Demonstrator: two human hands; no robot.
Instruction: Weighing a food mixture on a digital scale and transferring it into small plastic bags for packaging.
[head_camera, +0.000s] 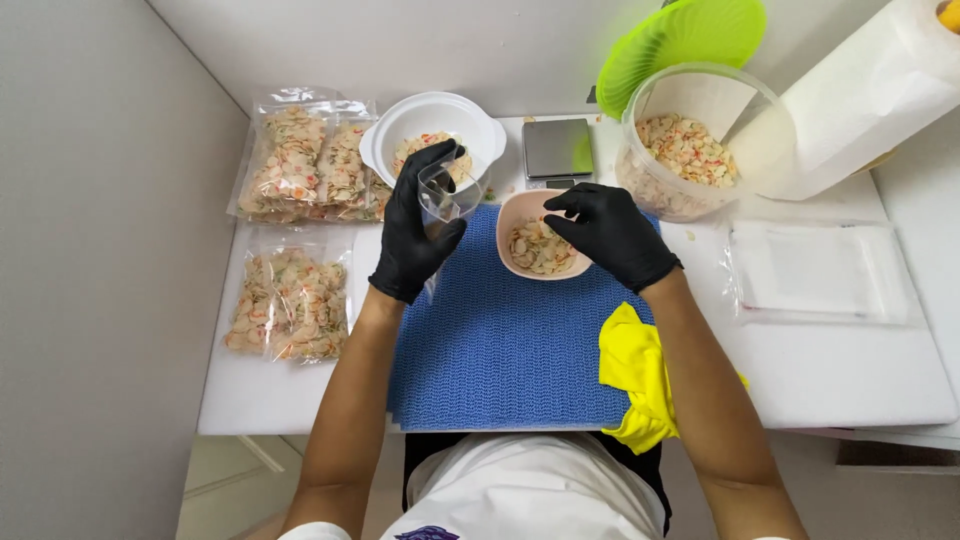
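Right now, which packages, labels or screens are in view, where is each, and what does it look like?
Filled bags: far left, clear, stacked, pale flakes inside.
Single filled bag: near left, clear, flat.
Empty bags: right, clear, flat pile.
Open clear bag: in left hand.
Scale: far centre, grey, square; display not readable.

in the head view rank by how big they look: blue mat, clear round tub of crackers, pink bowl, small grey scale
1. blue mat
2. clear round tub
3. pink bowl and small grey scale: these look about alike, and a gloved right hand covers part of the bowl, so I leave them unranked.
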